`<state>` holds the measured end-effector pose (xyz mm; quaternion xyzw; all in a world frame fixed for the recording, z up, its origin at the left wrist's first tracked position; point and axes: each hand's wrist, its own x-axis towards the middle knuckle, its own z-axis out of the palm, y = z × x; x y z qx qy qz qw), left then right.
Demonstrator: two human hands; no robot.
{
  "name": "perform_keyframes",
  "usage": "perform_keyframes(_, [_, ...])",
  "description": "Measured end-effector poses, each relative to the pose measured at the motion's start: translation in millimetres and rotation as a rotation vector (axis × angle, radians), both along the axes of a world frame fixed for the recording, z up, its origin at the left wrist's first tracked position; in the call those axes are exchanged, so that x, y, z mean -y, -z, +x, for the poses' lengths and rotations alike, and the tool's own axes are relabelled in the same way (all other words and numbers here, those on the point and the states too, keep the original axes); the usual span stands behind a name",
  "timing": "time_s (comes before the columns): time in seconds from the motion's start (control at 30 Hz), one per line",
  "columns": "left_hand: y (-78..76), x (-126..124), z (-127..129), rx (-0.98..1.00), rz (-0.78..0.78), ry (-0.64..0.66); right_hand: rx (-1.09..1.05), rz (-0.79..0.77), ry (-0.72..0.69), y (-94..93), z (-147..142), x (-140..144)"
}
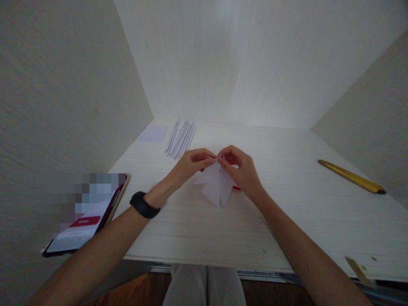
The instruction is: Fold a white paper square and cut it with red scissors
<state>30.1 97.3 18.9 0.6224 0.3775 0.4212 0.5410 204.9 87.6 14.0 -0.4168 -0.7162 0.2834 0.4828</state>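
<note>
Between my two hands hangs a folded piece of white paper [214, 187], its pointed flaps spreading downward over the table. My left hand [199, 160] pinches its top edge from the left, thumb against fingers. From the right, my right hand [237, 165] pinches the same top edge close to the left fingertips. Partly hidden behind the right hand and the paper is a red thing [236, 188]; its kind I cannot make out. A black band [145, 205] is around my left wrist.
Several narrow folded paper strips [181, 138] lie at the back left, beside a flat stack of paper [153, 132]. A tablet [86, 221] with a lit screen stands at the left edge. On the right lies a yellow cutter-like tool [352, 176]. Walls [197, 59] enclose the table [204, 238].
</note>
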Motion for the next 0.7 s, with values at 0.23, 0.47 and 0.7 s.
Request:
perform_keyframes(0.23, [-3.5, 4.2, 3.1, 0.029, -0.046, -0.031, 0.010, 0.024, 0.006, -0.2, -2.5, 3.4])
perform_keyframes(0.47, [-1.8, 4.7, 2.2, 0.035, -0.040, -0.052, 0.011, 0.050, 0.029, -1.4, -4.1, 4.1])
perform_keyframes(0.7, [-2.9, 5.3, 3.0, 0.010, 0.010, -0.073, 0.041, 0.072, 0.027, -2.8, -4.4, 4.7])
